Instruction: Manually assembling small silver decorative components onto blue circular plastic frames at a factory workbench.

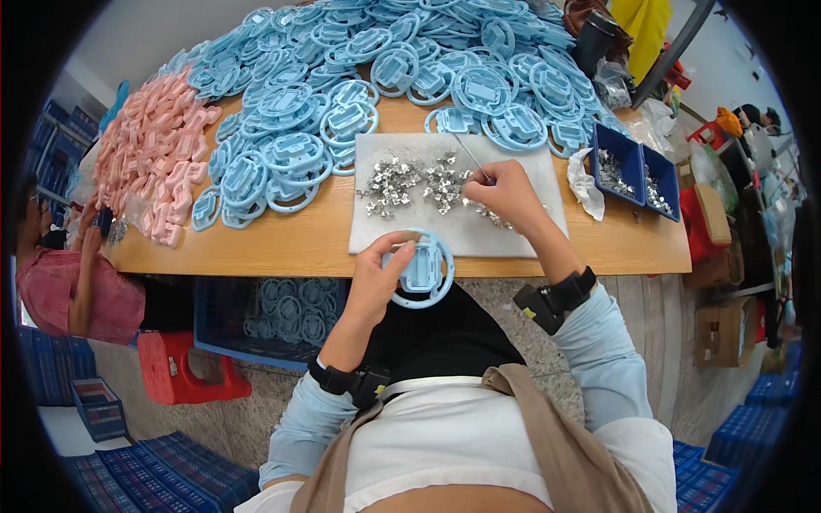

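My left hand (383, 272) is closed on the rim of a light blue round plastic part (422, 267), a ring with a raised rectangular housing in its middle. It is held at the table's front edge, above my lap. My right hand (505, 195) is closed round a thin metal rod-like tool (469, 155), which slants up and to the left from the fingers; its exact kind is unclear. That hand is over the right side of a white board (385, 235). Small silvery metal pieces (392, 181) lie on the board in loose heaps, some of them beside and partly behind the right hand.
A big pile of blue parts (291, 154) covers the back of the wooden table (256, 253); pink parts (154, 154) are heaped at left. Blue bins (637, 192) of metal pieces stand at right, next to crumpled paper (585, 184). Another person (77, 291) sits at far left.
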Demonstrator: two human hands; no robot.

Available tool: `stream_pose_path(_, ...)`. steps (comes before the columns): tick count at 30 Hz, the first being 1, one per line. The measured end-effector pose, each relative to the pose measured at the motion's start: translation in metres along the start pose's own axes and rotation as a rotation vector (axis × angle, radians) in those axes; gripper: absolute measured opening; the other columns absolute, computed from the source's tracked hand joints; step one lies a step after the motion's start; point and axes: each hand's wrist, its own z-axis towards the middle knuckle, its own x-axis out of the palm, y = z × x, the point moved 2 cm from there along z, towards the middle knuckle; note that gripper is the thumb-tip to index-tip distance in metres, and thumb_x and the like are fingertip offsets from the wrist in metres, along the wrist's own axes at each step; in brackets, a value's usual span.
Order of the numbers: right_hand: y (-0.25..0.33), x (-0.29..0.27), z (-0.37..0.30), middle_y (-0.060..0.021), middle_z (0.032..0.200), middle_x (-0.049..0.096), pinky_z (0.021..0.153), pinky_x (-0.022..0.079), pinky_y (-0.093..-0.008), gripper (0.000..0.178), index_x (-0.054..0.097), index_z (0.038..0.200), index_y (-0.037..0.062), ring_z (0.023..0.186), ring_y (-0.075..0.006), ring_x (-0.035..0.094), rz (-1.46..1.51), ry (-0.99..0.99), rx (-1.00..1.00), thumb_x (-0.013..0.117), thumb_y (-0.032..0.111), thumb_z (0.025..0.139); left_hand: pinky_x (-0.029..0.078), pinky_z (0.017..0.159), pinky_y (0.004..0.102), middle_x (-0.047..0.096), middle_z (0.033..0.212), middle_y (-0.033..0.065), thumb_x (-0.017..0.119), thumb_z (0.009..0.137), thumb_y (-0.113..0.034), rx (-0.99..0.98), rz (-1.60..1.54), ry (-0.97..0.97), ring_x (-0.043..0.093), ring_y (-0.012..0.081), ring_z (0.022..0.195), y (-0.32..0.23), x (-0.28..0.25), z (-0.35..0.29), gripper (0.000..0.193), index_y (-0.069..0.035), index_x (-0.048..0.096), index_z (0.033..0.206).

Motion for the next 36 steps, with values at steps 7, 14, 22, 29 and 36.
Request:
stream_pose_path(7,0.004,0.028,-0.021,0.0025,0.055,0.044,0.034,0.016,-0.0191,0.017,0.052,0.061,0.0057,0.038,-0.0025,0.029,0.868,0.279,0.397,0.06,0.011,0.075,0.046,0.067,0.0233,0.065,0.081,0.0077,0.066,0.079,-0.014,0.304,0.348,-0.038,0.058,0.009,0.075,-0.028,0.024,0.015,0.025,0.005,0.064,0.096)
stream_pose_path(14,0.008,0.041,-0.031,0.0016,0.058,0.048,0.035,0.02,-0.0195,0.014,0.056,0.066,0.0038,0.04,-0.0025,0.032,0.82,0.253,0.373,0.063,0.012,0.075,0.046,0.063,0.0222,0.065,0.079,0.0058,0.064,0.081,-0.012,0.401,0.453,-0.038,0.057,0.0073,0.072,-0.029,0.023,0.023,0.022,0.004,0.064,0.095)
stream_pose_path(22,0.028,0.029,-0.033,-0.0016,0.069,0.056,0.055,0.039,-0.0235,0.018,0.065,0.091,0.0024,0.063,-0.0088,0.05,0.104,0.228,-0.348,0.066,0.011,0.075,0.045,0.061,0.022,0.065,0.074,0.0055,0.062,0.082,-0.014,0.385,0.568,0.038,0.057,0.0064,0.07,-0.033,0.014,0.019,0.022,0.005,0.065,0.092)
stream_pose_path(29,0.033,0.022,-0.028,-0.008,0.068,0.056,0.054,0.04,-0.0281,0.012,0.062,0.084,0.0002,0.059,-0.0174,0.052,-0.112,0.165,-0.621,0.065,0.008,0.074,0.045,0.065,0.0224,0.063,0.083,0.005,0.059,0.084,-0.014,0.22,0.274,-0.032,0.055,0.0079,0.075,-0.031,0.01,0.024,0.024,0.005,0.062,0.098)
stream_pose_path(36,0.029,0.03,-0.038,-0.0108,0.069,0.055,0.055,0.041,-0.0327,0.01,0.061,0.081,-0.0001,0.06,-0.0243,0.054,-0.132,0.122,-0.525,0.063,0.006,0.074,0.046,0.071,0.0246,0.063,0.093,0.0107,0.056,0.085,-0.014,0.227,0.228,-0.103,0.057,0.0114,0.083,-0.023,0.012,0.023,0.029,0.009,0.058,0.103)
